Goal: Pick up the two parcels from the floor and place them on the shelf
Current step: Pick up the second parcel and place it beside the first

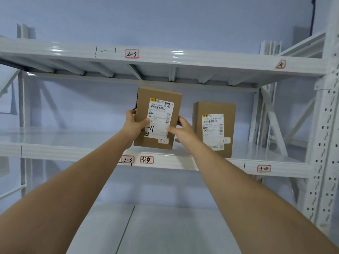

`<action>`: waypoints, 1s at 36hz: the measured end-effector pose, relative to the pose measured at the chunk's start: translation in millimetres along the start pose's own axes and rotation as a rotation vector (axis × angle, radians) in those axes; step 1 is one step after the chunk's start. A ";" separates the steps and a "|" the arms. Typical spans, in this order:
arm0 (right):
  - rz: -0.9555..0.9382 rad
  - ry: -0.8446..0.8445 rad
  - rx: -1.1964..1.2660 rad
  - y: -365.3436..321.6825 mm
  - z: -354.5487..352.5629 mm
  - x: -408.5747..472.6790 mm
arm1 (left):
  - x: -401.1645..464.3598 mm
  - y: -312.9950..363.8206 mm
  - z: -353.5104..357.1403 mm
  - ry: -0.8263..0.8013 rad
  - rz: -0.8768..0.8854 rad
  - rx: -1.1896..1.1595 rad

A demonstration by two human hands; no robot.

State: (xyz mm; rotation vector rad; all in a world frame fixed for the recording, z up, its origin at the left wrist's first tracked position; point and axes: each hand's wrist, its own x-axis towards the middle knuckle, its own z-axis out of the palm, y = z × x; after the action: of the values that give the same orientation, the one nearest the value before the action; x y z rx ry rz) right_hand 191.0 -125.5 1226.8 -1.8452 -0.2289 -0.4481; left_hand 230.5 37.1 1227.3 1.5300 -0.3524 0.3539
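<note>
1. Both hands are clamping the left parcel (157,118) by its sides: left hand (134,123) and right hand (183,130), thumbs pressing its labelled front.
2. It is sitting upright at the shelf (73,151) front edge; whether it is resting there is unclear.
3. The cardboard is looking stiff and probably light.
4. The second parcel (214,129) is standing just beside it; open room is lying leftward.

Two cardboard parcels (157,99) (214,129), two hands (134,125) (183,131), five shelf labels (131,53)
</note>
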 end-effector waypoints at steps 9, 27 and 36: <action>0.082 0.032 -0.025 25.4 23.6 26.1 | 23.8 -42.9 -8.4 0.160 -0.045 0.160; 0.035 0.047 -0.457 41.7 32.8 37.4 | 25.2 -55.3 -7.5 0.179 0.033 0.430; -0.032 -0.026 -0.833 38.1 28.2 25.6 | 10.1 -50.2 -15.8 0.185 -0.061 0.634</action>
State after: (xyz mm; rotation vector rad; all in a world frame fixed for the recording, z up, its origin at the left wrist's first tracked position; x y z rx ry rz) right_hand 233.8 -112.5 1196.8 -2.6637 -0.0875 -0.5965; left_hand 261.5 52.3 1186.4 2.0999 -0.0403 0.5916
